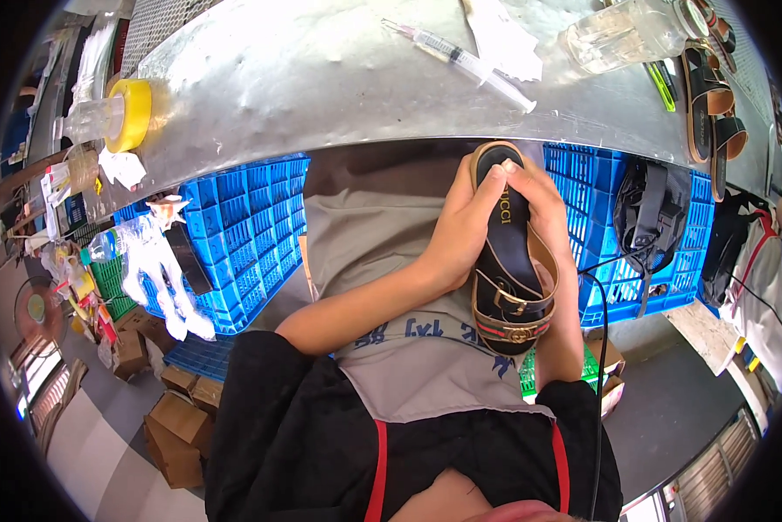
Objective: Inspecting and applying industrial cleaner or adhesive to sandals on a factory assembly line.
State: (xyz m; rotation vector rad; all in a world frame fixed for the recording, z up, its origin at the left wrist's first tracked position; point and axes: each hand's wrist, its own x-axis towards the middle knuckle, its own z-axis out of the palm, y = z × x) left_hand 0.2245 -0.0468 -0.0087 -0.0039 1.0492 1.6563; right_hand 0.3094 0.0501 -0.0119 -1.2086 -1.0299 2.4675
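Observation:
Both my hands grip one sandal (506, 248) over my lap, just below the metal bench edge. Its insole is black with gold lettering, the rim is tan, and the near end carries a black buckled strap and a striped strap with a gold ornament. My left hand (465, 213) wraps the left side of the heel end, thumb laid on the insole. From the right, my right hand (540, 204) closes round the same end, its thumb beside the other. The fingers beneath the sole are hidden.
On the metal bench (278, 78) lie a syringe (465, 65), a clear jar (626, 36), yellow tape (130, 115), a green cutter (661, 85) and more sandals (708, 104). Blue crates (243, 235) stand below, left and right. A black cable (601, 348) hangs at my right; cardboard boxes (177, 431) sit on the floor.

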